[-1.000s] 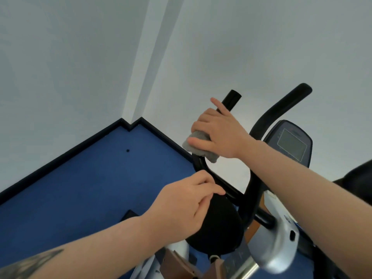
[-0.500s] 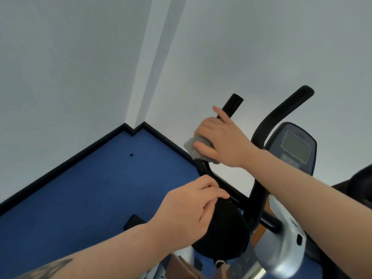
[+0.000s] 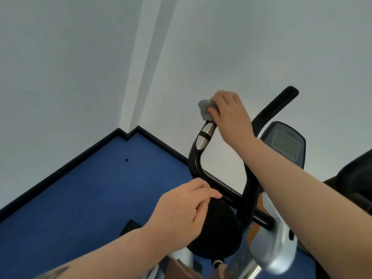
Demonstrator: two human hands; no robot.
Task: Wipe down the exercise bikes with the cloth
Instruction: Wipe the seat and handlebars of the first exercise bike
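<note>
The right hand (image 3: 231, 115) is curled around the grey cloth (image 3: 205, 109), which is bunched over the top end of the left handlebar (image 3: 198, 158) of the exercise bike (image 3: 277, 244); wrapping the cloth round the tip like this probably lets one grip clean all sides of the bar at once. Just below the cloth, the handlebar's silver grip sensor (image 3: 205, 135) with its black band is uncovered, so the wipe seems to be at the very end of that bar. The left hand (image 3: 187, 210) hovers nearer, low over the crossbar, its fingers loosely curled with the thumb against the forefinger and nothing visibly held; whether it touches the bar cannot be told, though it looks placed to steady the bike. The right handlebar (image 3: 275, 105) rises free on the far right, and judging by its bare state it may yet need wiping. The console (image 3: 285, 143) sits between the bars, its grey screen blank; a small mark above the screen is too blurred to read, and no other writing is legible. Blue floor (image 3: 80, 198) meets white walls (image 3: 60, 67) at the far left corner.
</note>
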